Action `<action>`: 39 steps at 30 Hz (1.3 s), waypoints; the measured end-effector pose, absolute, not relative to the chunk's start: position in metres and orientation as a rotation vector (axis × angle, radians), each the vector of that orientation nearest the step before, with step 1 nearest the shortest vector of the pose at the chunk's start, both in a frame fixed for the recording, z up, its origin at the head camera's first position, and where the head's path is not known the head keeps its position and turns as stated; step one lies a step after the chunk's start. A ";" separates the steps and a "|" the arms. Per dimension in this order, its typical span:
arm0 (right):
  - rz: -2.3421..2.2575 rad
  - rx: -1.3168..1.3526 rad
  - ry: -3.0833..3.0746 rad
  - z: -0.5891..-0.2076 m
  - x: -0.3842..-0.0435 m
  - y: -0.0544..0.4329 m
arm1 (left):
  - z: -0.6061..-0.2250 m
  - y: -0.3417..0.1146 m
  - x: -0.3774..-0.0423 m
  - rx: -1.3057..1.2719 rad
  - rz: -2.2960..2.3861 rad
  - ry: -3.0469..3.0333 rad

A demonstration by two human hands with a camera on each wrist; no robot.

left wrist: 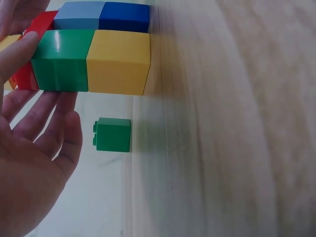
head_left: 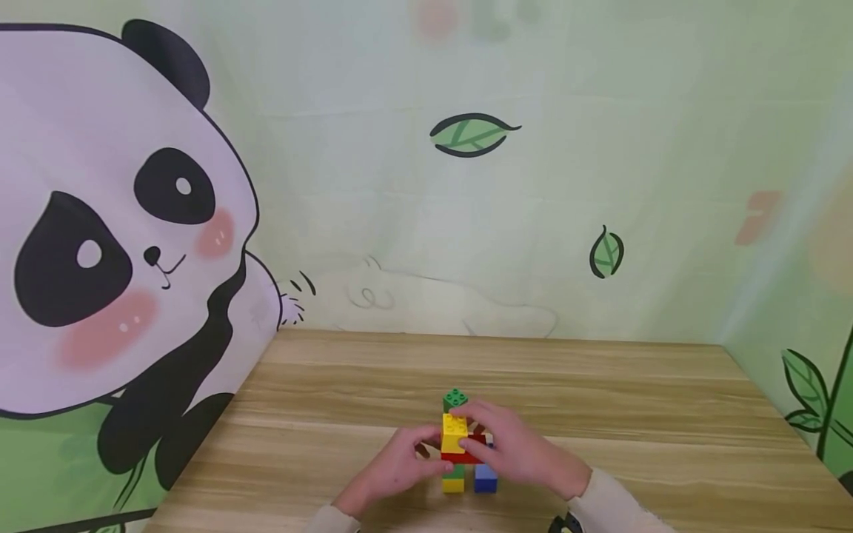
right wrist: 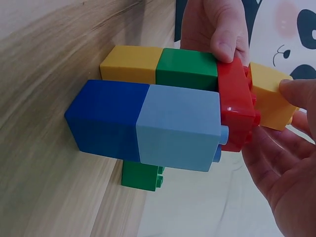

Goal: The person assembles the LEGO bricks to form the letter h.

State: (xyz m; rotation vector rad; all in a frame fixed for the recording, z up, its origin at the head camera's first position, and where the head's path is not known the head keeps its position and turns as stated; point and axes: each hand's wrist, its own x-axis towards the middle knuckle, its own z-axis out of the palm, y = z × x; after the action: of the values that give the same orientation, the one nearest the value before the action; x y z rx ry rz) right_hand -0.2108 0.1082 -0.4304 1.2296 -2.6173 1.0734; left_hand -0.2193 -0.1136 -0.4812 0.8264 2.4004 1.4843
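Pinching the upper yellow brick [head_left: 454,438] above the near middle of the table [head_left: 300,414], the right hand [head_left: 516,451] partly hides the red brick [head_left: 460,458] in the head view. The left wrist view shows the left hand [left wrist: 32,158] gripping that red brick, some fingers partly hidden behind the stacked green brick [left wrist: 61,61]. The right wrist view cuts the right hand off.

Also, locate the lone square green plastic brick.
In the head view, the lone square green plastic brick stands slightly right of centre on the wood-grain table, just beyond the yellow plastic brick in the right hand.
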 end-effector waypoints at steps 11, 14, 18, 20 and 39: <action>1.065 1.249 -2.607 -0.429 -0.207 0.107 | -0.483 -0.115 -0.220 0.861 1.490 2.394; 1.069 1.254 -2.611 -0.428 -0.207 0.107 | -0.483 -0.115 -0.220 0.862 1.489 2.396; 1.060 1.255 -2.622 -0.426 -0.206 0.108 | -0.482 -0.115 -0.220 0.872 1.490 2.404; 1.056 1.256 -2.622 -0.425 -0.205 0.108 | -0.482 -0.115 -0.219 0.875 1.490 2.404; 1.021 1.301 -2.598 -0.431 -0.202 0.104 | -0.479 -0.113 -0.215 0.870 1.483 2.402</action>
State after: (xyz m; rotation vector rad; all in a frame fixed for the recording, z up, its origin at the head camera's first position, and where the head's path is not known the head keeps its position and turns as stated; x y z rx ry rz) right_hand -0.2022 0.1038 -0.4307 1.3013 -2.5984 1.0206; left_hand -0.2155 -0.1129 -0.4793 0.8699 2.4017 1.4833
